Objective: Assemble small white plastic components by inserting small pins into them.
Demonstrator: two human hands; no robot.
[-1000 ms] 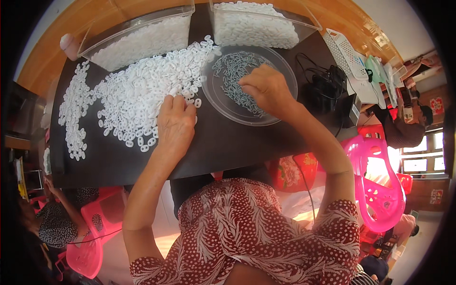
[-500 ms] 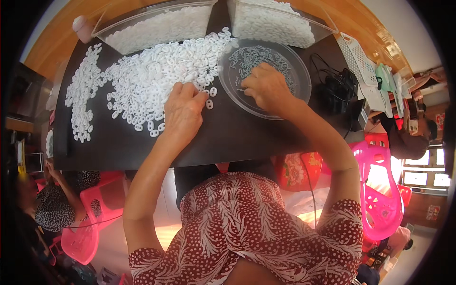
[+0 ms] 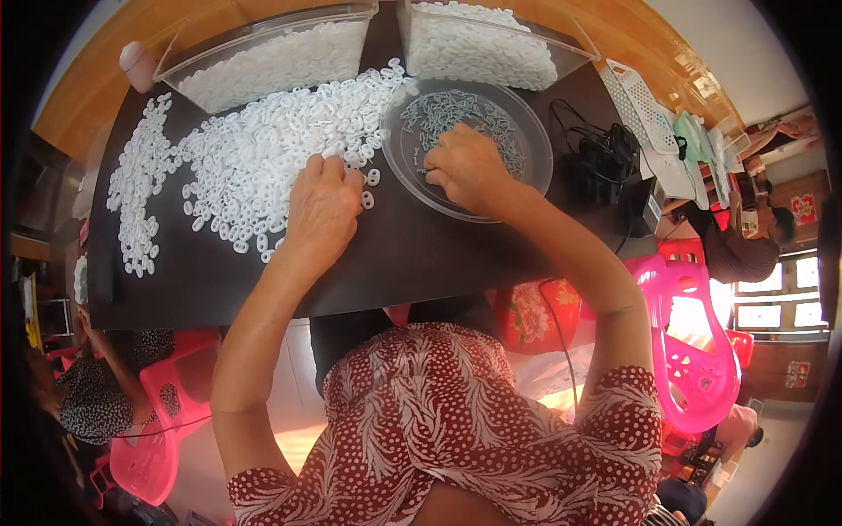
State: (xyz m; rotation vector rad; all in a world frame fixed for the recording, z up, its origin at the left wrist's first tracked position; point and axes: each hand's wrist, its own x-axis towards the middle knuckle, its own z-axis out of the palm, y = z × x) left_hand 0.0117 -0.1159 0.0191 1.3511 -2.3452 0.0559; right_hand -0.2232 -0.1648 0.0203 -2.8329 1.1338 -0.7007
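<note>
A wide heap of small white plastic rings (image 3: 254, 167) covers the left half of the black table (image 3: 421, 254). My left hand (image 3: 323, 206) rests on the heap's right edge, fingers curled down onto the rings. A clear round dish (image 3: 526, 175) stands to the right and holds several small grey metal pieces (image 3: 456, 110). My right hand (image 3: 467, 168) lies inside the dish with its fingers bent over the grey pieces; whether it pinches one is hidden.
Two clear bins of white rings (image 3: 272, 61) (image 3: 482, 48) stand at the table's far edge. A black cable bundle (image 3: 601, 162) and a white perforated tray (image 3: 645, 105) lie at the right. Pink plastic chairs (image 3: 693, 351) stand beside the table, with another person (image 3: 745, 237) at the far right.
My left hand has slid a little further into the edge of the white rings. My right hand stays in the dish, shifted slightly toward its near side.
</note>
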